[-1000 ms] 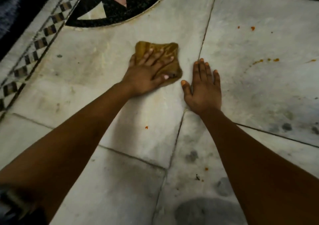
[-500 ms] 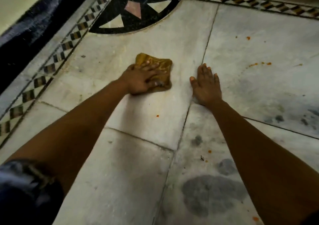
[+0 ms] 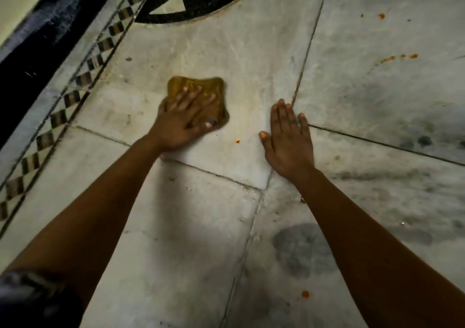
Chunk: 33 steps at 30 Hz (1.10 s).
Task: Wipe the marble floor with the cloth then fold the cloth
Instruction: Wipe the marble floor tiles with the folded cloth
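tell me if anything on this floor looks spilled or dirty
Yes. Small orange specks dot the marble floor ahead of the right hand, with one between the hands and another near the right forearm. Dark grey smudges mark the slabs on the right. The left hand presses the cloth flat.

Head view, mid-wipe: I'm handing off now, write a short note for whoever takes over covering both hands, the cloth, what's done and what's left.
Left hand: flat, fingers spread, pressing the mustard-yellow bunched cloth onto the pale marble floor.
Right hand: open, palm flat on the floor beside a tile joint, bracing, holding nothing.
Done: wiping is under way near the chequered border strip.
Left: orange specks remain, one small speck between the hands, a row far right, one near the right forearm; dark grey smudges too. The cloth is not yet folded.
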Motion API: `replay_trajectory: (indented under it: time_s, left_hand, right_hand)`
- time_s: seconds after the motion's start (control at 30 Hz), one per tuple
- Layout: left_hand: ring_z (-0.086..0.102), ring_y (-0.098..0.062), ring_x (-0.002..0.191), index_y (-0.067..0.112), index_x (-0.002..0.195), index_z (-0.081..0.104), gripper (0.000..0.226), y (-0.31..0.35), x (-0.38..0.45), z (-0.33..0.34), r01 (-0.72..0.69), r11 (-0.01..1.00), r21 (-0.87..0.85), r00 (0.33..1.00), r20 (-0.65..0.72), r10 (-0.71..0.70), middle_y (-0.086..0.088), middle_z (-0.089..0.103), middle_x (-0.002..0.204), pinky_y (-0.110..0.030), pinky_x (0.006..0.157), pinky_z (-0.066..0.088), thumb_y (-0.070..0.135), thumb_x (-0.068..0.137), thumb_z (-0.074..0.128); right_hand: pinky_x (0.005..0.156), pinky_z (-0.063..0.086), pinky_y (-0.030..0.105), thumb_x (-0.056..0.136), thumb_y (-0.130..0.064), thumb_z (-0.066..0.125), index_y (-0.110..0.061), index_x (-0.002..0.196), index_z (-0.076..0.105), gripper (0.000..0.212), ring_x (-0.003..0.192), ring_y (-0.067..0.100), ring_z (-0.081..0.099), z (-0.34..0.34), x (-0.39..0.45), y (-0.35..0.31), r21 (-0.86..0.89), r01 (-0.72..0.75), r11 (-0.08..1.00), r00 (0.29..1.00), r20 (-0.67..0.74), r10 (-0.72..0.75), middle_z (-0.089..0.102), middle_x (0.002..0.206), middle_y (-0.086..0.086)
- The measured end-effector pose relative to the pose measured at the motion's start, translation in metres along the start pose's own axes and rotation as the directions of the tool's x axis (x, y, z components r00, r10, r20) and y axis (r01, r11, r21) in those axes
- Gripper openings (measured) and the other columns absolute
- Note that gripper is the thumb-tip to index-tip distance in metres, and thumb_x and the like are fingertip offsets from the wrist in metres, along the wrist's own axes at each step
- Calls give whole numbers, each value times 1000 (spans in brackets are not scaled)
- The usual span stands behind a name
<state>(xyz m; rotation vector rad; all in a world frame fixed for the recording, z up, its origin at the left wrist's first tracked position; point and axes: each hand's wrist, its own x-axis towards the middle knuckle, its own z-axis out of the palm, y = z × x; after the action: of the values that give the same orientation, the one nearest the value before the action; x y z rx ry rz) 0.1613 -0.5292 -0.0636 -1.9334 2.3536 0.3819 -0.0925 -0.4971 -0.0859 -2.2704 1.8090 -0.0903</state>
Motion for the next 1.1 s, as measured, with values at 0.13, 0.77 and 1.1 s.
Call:
replay_trajectory:
  time_s: [0.13,0.77,1.1]
  left_hand:
    - [-6,-29,145,40,147,3,66,-3,51,-17,278,953,-122,960,54,-274,1,-4,159,-53,114,-1,62,91,32]
    - [-4,-24,146,39,146,16,58,60,33,-3,229,960,-162,973,26,-228,5,2,159,-58,111,-7,54,93,35]
    - [-6,-27,145,41,146,10,72,30,-23,0,185,982,-32,981,68,-182,5,-3,159,-58,111,-6,71,82,22]
  right_hand:
    - [114,-10,35,98,-41,13,-8,148,-2,62,145,17,-7,-3,1,-2,-12,-3,1000,999,40,3,-8,158,8]
    - [115,-6,36,90,-44,11,-9,149,4,69,146,18,-1,-4,0,-2,14,0,1000,1000,10,0,-1,158,8]
    - [115,-8,37,100,-36,25,-7,149,1,61,145,19,-4,-5,-1,1,1,14,1000,1000,21,-14,-5,158,9]
